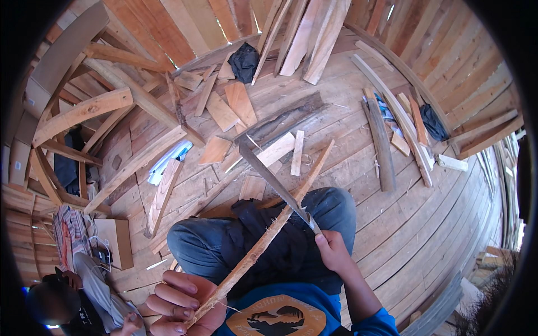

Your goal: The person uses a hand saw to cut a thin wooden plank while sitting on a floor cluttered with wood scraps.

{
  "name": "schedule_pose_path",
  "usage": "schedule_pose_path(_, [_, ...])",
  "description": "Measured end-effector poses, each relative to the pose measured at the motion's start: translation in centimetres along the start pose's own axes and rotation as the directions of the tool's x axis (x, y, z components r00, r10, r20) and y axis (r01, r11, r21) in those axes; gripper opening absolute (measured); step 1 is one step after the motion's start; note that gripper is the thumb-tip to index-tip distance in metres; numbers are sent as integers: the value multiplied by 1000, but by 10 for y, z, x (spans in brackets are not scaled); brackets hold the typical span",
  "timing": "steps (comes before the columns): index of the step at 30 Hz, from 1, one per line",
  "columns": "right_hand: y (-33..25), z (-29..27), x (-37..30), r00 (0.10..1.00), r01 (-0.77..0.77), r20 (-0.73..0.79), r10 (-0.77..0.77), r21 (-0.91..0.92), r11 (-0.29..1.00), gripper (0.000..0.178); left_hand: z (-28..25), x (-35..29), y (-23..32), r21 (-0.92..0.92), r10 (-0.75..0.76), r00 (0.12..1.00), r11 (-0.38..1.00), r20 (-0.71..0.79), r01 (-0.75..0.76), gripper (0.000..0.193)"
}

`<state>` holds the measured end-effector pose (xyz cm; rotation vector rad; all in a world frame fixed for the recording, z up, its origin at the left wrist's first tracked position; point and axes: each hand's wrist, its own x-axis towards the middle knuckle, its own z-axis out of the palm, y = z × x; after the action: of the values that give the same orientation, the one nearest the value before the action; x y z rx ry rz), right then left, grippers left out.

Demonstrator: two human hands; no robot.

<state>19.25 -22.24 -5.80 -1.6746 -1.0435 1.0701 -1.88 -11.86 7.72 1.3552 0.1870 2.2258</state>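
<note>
Wooden stick (260, 245) slants up over our bent legs (336, 207), its lower end in our left hand (179, 299), whose fingers curl loosely around it. Our right hand (332, 251) is wrapped tightly about the handle of a long knife (272, 179), the blade crossing the stick (whether they touch, we cannot tell). Lettering edges the tan emblem (286, 320) on our blue shirt (280, 290).
</note>
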Motion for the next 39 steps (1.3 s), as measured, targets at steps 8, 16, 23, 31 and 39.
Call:
schedule_pose_path(8, [15, 3, -2, 991, -103, 102, 87, 165, 981, 51, 2, 0, -1, 6, -7, 1000, 1000, -13, 7, 34])
schedule_pose_path(16, [-12, 13, -17, 993, -115, 26, 113, 84, 990, 47, 3, 1, 0, -9, -15, 1000, 1000, -3, 15, 34])
schedule_pose_path(23, [-42, 13, -25, 999, 52, 20, -50, -135, 989, 40, 2, -1, -2, 0, 10, 1000, 1000, -24, -10, 35])
schedule_pose_path(31, [-38, 7, -9, 976, -117, -208, 58, -281, 952, 49, 8, 3, -11, 51, -11, 991, 999, -131, 17, 33])
schedule_pose_path(39, [-43, -2, -17, 985, -166, -76, 157, -135, 977, 49, 7, -2, -6, -23, 1, 993, 1000, -114, -4, 34])
